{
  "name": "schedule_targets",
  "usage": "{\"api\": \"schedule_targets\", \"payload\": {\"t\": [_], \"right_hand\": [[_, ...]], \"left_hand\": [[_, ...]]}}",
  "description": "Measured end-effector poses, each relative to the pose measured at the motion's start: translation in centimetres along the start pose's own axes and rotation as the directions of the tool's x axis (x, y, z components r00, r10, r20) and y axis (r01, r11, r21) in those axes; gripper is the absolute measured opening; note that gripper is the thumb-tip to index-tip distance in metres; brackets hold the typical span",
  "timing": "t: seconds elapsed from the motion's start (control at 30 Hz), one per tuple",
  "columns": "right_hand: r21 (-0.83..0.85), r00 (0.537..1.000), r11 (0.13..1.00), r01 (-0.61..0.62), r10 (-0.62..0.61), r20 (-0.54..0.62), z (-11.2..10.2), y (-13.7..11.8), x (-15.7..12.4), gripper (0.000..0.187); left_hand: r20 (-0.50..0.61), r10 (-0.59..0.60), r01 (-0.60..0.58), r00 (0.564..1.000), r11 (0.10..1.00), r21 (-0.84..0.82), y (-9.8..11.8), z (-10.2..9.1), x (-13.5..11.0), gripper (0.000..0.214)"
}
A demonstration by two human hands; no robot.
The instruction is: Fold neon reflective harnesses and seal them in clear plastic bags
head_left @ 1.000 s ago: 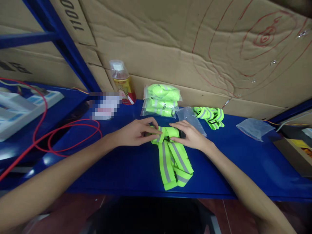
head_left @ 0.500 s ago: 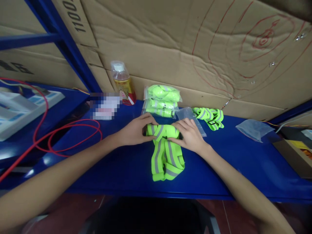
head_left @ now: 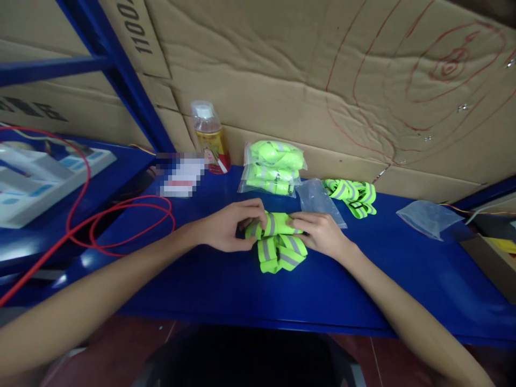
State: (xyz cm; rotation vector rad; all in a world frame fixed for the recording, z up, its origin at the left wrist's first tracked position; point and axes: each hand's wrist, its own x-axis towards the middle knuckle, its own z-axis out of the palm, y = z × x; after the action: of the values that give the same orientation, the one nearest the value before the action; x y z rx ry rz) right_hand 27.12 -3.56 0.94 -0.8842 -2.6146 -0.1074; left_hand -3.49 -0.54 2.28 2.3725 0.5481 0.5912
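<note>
Gripping one folded neon-yellow reflective strap bundle (head_left: 278, 242) — left hand (head_left: 226, 231) and right hand (head_left: 322, 234) both closed on it — over the blue table (head_left: 226, 285).

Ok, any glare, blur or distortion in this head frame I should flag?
Head view: soft glare patches on the blue table at left; a pixelated block masks something beside the bottle; wide-angle bending stretches the forearms at the edges; the reflective strap between left hand and right hand is fairly sharp and evenly lit.
</note>
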Motion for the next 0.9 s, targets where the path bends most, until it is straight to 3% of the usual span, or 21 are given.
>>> {"api": "schedule_targets", "payload": {"t": [0.07,0.2,0.4,0.5,0.57,0.63,0.9], "right_hand": [[0.042,1.0,0.999,0.006,-0.007,0.019,-0.6,-0.1,0.1,0.017],[0.101,1.0,0.995,-0.013,0.013,0.003,-1.5,-0.4,0.3,0.019],[0.227,0.996,0.972,-0.067,0.079,-0.046,-0.8,-0.3,0.7,0.023],[0.192,0.983,0.967,-0.165,0.178,-0.052,-0.4,-0.4,0.9,0.044],[0.183,0.976,0.964,-0.193,0.207,-0.063,-0.4,-0.5,0.9,0.06],[0.215,0.981,0.964,-0.153,0.174,-0.082,-0.5,-0.5,0.8,0.062],[0.291,0.967,0.957,0.007,0.068,-0.247,0.1,-0.9,0.6,0.02]], "left_hand": [[-0.042,-0.052,0.047,0.998,0.994,-0.103,-0.5,-0.1,0.1,0.025],[-0.166,-0.162,0.178,0.973,0.98,0.089,-1.8,0.2,0.4,0.06],[-0.084,-0.258,0.269,0.963,0.942,0.201,-1.1,0.4,0.7,0.052],[-0.113,-0.271,0.288,0.956,0.942,0.171,-0.6,0.4,0.5,0.059],[-0.116,-0.242,0.261,0.963,0.946,0.194,-0.5,0.4,0.4,0.053],[-0.118,-0.184,0.209,0.976,0.944,0.257,-0.5,0.4,0.2,0.046],[0.004,0.045,-0.041,0.999,0.868,0.495,-0.4,0.3,0.0,0.025]]}}
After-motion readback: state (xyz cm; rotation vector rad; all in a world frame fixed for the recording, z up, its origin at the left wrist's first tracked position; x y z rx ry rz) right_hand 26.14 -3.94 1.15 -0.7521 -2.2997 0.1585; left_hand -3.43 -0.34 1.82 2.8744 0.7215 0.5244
